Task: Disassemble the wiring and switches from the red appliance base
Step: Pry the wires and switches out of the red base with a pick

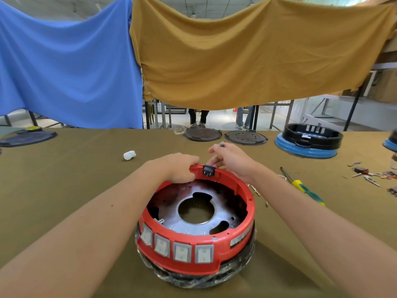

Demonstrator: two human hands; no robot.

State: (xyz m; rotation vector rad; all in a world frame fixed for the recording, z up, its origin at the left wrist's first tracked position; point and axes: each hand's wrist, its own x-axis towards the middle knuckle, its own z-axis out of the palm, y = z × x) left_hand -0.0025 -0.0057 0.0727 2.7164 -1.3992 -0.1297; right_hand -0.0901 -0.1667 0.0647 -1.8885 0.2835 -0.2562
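At the far rim of the red base (236, 224), the left hand (180, 167) grips the edge while the right hand (233, 161) pinches beside the black socket (208, 170), still seated; no wiring shows inside, yet four switches (182, 251) remain on the near wall.

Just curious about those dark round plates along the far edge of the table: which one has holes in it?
The right-hand plate of the middle pair, dotted with small holes; its neighbour shows none.
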